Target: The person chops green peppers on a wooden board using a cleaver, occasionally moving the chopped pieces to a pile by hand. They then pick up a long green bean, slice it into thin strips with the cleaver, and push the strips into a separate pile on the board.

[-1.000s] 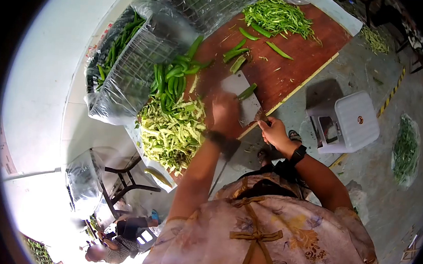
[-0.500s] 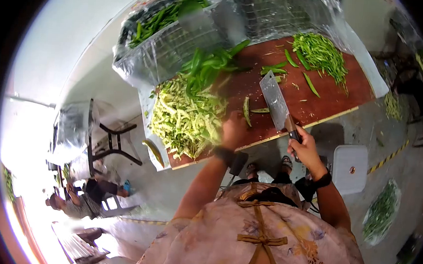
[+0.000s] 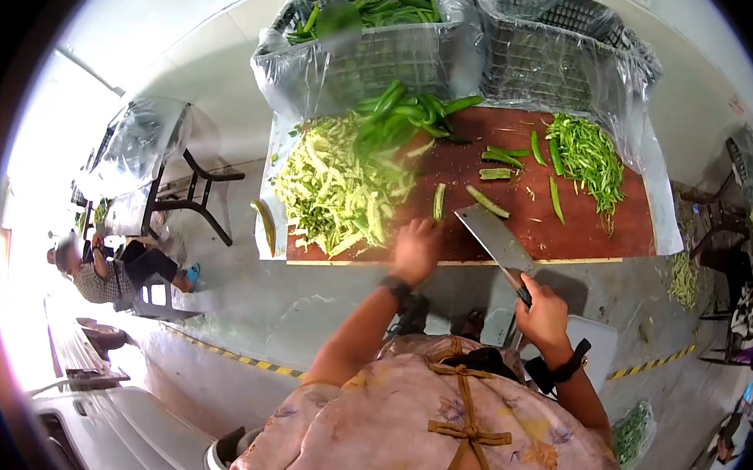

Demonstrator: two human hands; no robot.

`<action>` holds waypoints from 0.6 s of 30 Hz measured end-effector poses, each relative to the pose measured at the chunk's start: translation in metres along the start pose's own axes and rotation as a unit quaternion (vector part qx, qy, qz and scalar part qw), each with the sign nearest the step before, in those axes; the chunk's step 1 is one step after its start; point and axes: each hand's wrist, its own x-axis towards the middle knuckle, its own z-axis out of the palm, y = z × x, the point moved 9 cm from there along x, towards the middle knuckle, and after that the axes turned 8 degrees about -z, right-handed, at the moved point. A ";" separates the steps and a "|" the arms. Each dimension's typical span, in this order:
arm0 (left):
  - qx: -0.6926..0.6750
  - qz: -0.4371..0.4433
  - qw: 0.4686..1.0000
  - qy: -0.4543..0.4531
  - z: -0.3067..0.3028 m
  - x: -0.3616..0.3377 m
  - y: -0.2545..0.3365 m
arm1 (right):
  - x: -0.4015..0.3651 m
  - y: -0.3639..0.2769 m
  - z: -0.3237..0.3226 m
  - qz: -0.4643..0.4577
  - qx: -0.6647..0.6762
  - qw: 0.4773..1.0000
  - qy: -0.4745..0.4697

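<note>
The red-brown surface [image 3: 581, 233] has two plastic-lined crates [image 3: 364, 60] behind it. It carries one pale shredded heap [image 3: 336, 190], one whole-pepper pile [image 3: 408, 113] and one pile of green strips [image 3: 589, 157]. The right hand [image 3: 542, 316], arm bent, clenches the cleaver [image 3: 496, 237], whose blade lies beside one pepper half [image 3: 487, 201]. The left hand [image 3: 416, 250], open and empty, reaches just beside another half [image 3: 439, 202].

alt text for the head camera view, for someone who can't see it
Seen from above, a person's right hand grips a cleaver at a red-brown cutting board, while the left hand is beside a pile of pale shreds. Whole green peppers lie behind.
</note>
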 end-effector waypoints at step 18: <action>-0.016 0.024 0.999 0.034 -0.002 -0.012 -0.001 | -0.001 -0.039 0.029 -0.033 -0.047 0.996 -0.067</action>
